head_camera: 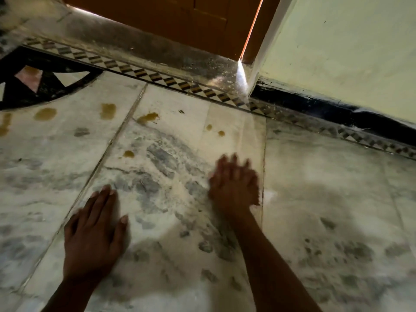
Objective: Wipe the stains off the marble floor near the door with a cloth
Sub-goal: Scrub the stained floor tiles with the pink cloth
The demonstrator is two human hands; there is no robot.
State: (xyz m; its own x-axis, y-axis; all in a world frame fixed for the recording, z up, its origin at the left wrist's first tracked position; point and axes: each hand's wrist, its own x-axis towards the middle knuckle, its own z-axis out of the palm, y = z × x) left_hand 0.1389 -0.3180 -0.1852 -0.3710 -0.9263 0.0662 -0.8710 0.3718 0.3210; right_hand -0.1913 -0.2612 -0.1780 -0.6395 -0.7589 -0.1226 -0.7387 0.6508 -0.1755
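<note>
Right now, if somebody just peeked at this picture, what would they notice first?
Probably the two hands on the marble floor: the left hand lies flat, and the right hand is blurred. Next come the yellow-brown stains dotted beyond them, toward the brown door, where bright light slips through the gap. No cloth shows.

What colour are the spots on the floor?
Yellowish-brown, like the stain ahead of the left hand on the marble floor; head view shows it.
</note>
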